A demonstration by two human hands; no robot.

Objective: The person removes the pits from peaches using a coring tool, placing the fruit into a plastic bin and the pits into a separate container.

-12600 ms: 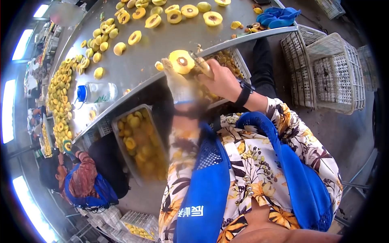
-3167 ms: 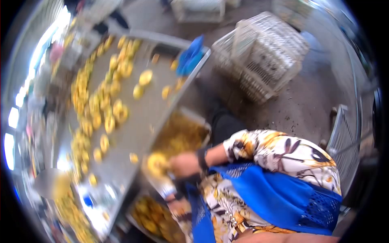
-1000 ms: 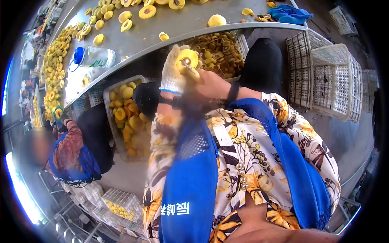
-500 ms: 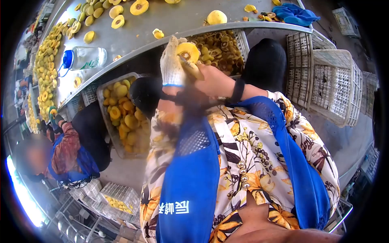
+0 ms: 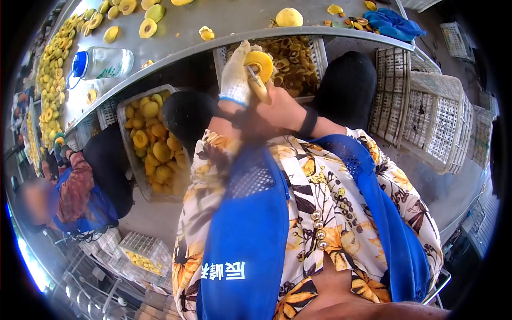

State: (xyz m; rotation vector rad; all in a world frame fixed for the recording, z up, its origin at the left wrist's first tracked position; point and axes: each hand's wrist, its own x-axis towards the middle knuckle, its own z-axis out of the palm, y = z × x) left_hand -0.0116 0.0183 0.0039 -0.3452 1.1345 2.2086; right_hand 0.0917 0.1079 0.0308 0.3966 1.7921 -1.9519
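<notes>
My left hand (image 5: pixel 234 76), in a white knitted glove, is closed round a halved yellow peach (image 5: pixel 260 64), its cut face towards me and the brownish centre showing. In my bare right hand (image 5: pixel 281 109) is a small pitting tool (image 5: pixel 260 89) with a yellowish handle and a metal tip. That tip meets the cut face near the peach's centre. Both hands are close together, just off the table's edge, above a crate (image 5: pixel 318 53) of cut peach pieces and brown pits. Glove and fruit hide part of my left fingers.
The metal table (image 5: pixel 186 33) carries peach halves (image 5: pixel 148 28), a water bottle (image 5: pixel 109 62) and a blue cloth (image 5: pixel 393 24). A bin of peaches (image 5: pixel 154 141) stands left of my knees. Stacked white crates (image 5: pixel 434 122) are at right. A co-worker (image 5: pixel 85 186) sits at left.
Both hands have shifted slightly right and down with the peach. The peach has turned, and the tool's tip has moved on its cut face. The view has shifted a little.
</notes>
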